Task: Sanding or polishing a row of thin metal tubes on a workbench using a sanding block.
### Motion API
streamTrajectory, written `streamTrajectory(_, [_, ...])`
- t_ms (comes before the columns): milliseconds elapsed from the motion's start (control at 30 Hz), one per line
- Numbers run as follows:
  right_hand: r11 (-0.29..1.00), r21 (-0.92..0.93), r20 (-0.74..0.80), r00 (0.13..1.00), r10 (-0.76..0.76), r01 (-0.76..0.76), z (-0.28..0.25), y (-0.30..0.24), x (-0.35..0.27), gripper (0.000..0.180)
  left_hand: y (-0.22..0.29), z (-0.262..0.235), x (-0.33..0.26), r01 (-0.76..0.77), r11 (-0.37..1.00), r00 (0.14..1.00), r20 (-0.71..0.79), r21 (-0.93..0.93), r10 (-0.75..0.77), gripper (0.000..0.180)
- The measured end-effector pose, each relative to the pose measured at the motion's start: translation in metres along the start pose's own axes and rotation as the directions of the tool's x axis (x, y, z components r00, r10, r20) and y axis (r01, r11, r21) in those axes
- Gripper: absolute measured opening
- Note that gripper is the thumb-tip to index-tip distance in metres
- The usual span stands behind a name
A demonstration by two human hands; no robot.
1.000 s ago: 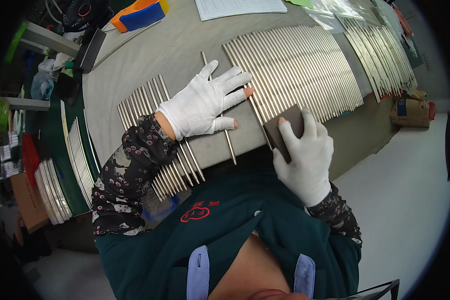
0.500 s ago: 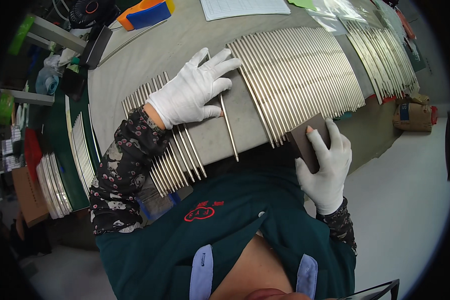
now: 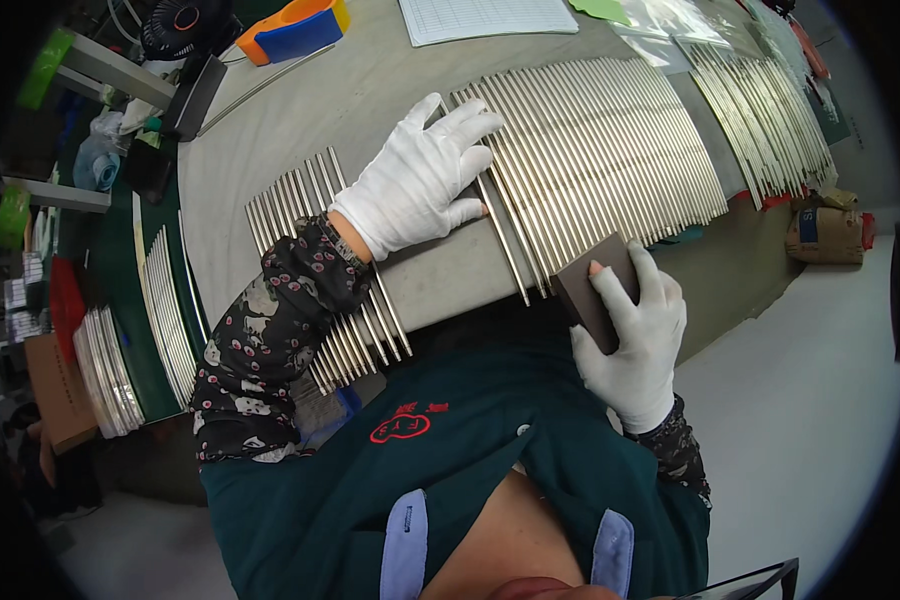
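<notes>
My left hand (image 3: 425, 185), in a white glove with the thumb tip bare, lies across one thin silvery metal rod (image 3: 507, 245), with its thumb and fingertips on it. This rod lies just left of a wide row of like rods (image 3: 600, 150), set side by side on the grey table. At the row's near right end, my gloved right hand (image 3: 635, 335) grips a brown rectangular block (image 3: 592, 290), thumb and fingers around it. The block touches or nearly touches the rods' near ends. Under my left forearm lies a smaller group of rods (image 3: 345, 345), partly hidden by the sleeve.
More rods (image 3: 765, 125) are bunched at the far right beside clear plastic bags (image 3: 660, 35). A paper form (image 3: 485, 18), an orange and blue tape dispenser (image 3: 295, 30) and a black fan (image 3: 182, 25) stand along the far side. The near table edge (image 3: 450, 318) runs beneath the rods' overhanging ends.
My left hand has moved right with the single rod, bringing it close to the wide row. My right hand and the block have shifted slightly left.
</notes>
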State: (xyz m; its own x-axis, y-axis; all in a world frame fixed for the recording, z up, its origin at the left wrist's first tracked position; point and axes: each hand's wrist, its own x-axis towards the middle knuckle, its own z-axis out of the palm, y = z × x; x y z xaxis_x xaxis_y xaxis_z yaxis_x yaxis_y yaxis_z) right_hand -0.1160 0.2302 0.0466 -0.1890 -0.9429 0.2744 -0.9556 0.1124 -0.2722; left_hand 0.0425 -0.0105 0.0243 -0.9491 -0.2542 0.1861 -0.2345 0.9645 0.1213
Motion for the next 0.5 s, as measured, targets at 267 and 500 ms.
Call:
streamTrajectory(267, [0.998, -0.03, 0.042, 0.997, -0.062, 0.063, 0.004, -0.013, 0.002, 0.066, -0.017, 0.01, -0.021, -0.101, 0.995, 0.976, 0.197, 0.019, 0.096, 0.078])
streamTrajectory(500, [0.991, -0.073, 0.115, 0.988, -0.106, 0.115, 0.014, -0.021, 0.008, 0.06, -0.016, 0.017, -0.025, -0.078, 0.997, 0.983, 0.165, -0.022, 0.081, 0.087])
